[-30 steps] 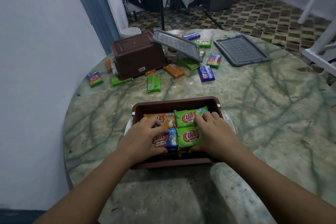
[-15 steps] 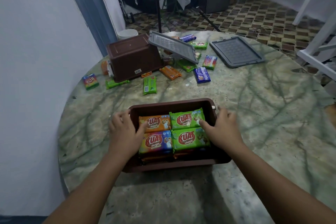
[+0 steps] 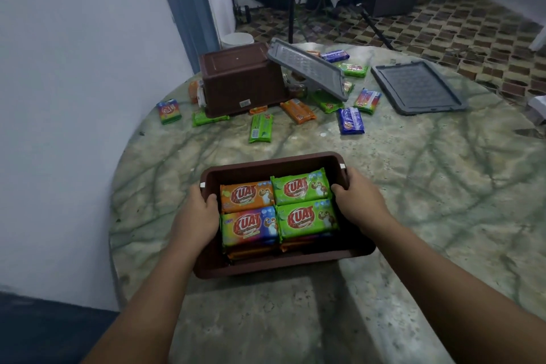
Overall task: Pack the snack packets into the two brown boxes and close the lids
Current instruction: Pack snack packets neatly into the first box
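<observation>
A brown box (image 3: 274, 267) sits near me on the marble table, filled with stacked snack packets (image 3: 304, 217) in orange, green and rainbow wrappers. My left hand (image 3: 196, 216) grips the box's left rim, thumb inside. My right hand (image 3: 359, 201) grips the right rim the same way. A second brown box (image 3: 240, 77) lies upside down at the far left, with a grey lid (image 3: 308, 68) leaning against it. Another grey lid (image 3: 416, 87) lies flat at the far right. Several loose packets (image 3: 261, 127) are scattered around the overturned box.
The round table (image 3: 428, 186) stands close to a white wall on the left. Beyond it are a standing fan, a cloth-covered table and patterned floor tiles. A white object sits at the table's right edge (image 3: 539, 103).
My hands left the packets inside the box and moved outward to its left and right rims, which they now grip. The view shifted slightly.
</observation>
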Available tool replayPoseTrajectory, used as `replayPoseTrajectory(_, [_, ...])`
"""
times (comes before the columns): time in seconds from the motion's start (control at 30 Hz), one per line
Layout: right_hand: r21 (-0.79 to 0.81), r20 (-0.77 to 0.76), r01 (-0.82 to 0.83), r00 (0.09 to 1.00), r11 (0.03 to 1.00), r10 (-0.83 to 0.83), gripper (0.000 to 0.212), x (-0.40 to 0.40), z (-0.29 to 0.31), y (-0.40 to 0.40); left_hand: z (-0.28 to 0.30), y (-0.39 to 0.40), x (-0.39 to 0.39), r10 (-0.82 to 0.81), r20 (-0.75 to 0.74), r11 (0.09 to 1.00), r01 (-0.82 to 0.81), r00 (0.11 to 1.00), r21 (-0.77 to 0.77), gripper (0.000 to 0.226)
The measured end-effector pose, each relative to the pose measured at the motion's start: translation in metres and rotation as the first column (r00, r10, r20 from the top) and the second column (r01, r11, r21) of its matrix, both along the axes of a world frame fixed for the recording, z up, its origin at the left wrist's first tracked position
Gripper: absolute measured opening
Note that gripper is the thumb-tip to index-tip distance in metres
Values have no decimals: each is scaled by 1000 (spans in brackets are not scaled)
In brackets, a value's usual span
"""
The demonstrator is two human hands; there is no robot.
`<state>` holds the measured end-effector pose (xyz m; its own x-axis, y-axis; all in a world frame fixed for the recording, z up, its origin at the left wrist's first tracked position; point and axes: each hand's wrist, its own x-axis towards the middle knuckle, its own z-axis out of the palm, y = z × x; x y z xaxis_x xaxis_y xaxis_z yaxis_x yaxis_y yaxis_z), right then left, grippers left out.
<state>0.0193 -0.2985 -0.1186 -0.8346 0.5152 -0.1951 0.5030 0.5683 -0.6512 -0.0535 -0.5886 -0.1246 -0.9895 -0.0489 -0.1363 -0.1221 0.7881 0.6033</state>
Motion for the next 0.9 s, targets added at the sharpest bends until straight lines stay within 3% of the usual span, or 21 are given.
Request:
replayPoseTrajectory(0.23, [-1,-7,-205,979,979,205,22,-49,5,-17,-3,-23,19,277,12,958,-277,961,77,20])
replayPoseTrajectory(0.53, [-86,-18,-183,983,979,182,25,-53,1,-15,-2,-22,22,262,-63,964,-259,963,51,15])
replayPoseTrajectory(0.9, [-194,-45,-148,989,970,142,22,-57,-4,-13,1,-18,24,257,-52,964,-259,965,-54,27])
